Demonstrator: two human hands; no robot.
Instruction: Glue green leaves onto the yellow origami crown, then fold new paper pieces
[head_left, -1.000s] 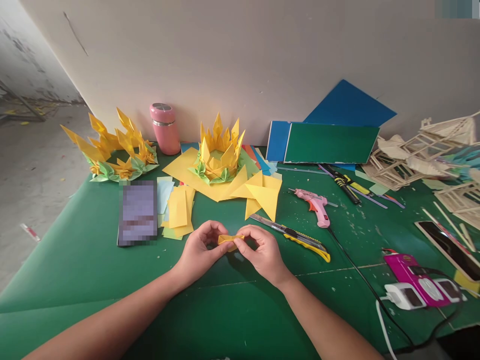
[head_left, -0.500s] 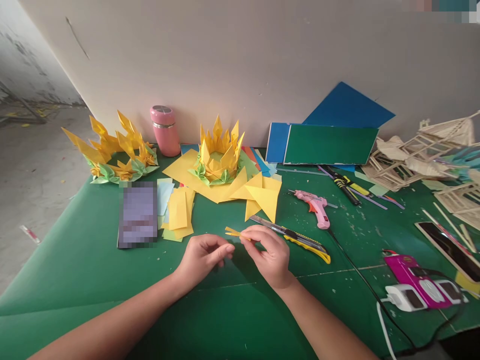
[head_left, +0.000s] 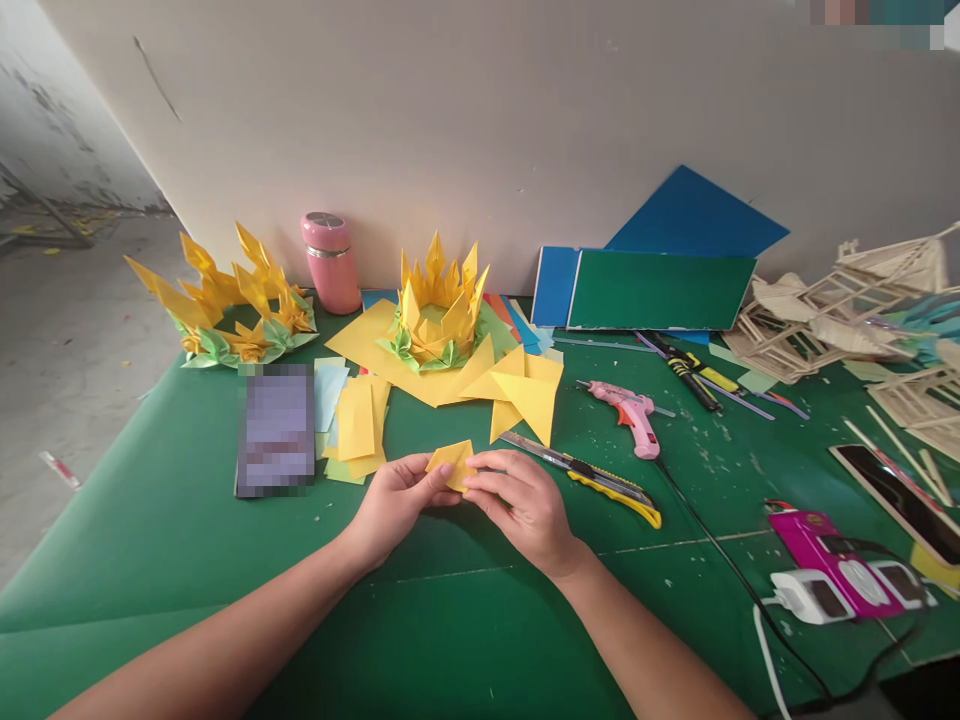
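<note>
A small folded piece of yellow paper (head_left: 454, 458) is held between my two hands above the green table. My left hand (head_left: 397, 500) pinches its left side, the thumb lying on the front face. On the right edge, the fingertips of my right hand (head_left: 525, 500) are closed on the same paper. Just beyond my right hand lies a yellow utility knife (head_left: 611, 488), blade pointing left. Yellow paper sheets (head_left: 356, 418) rest past my left hand. Behind them stands a yellow folded-paper crown (head_left: 439, 325) with green leaves around its base.
A second paper crown (head_left: 240, 310), a pink flask (head_left: 331, 270) and a blurred tablet-like device (head_left: 276, 430) are at left. Rightward lie a pink glue gun (head_left: 634, 415) with its cord, a magenta power strip (head_left: 840, 565), a phone (head_left: 900, 500) and wooden models (head_left: 847, 300).
The folded paper has turned from edge-on to showing a flat face. My left hand, apart from it before, now grips it together with my right.
</note>
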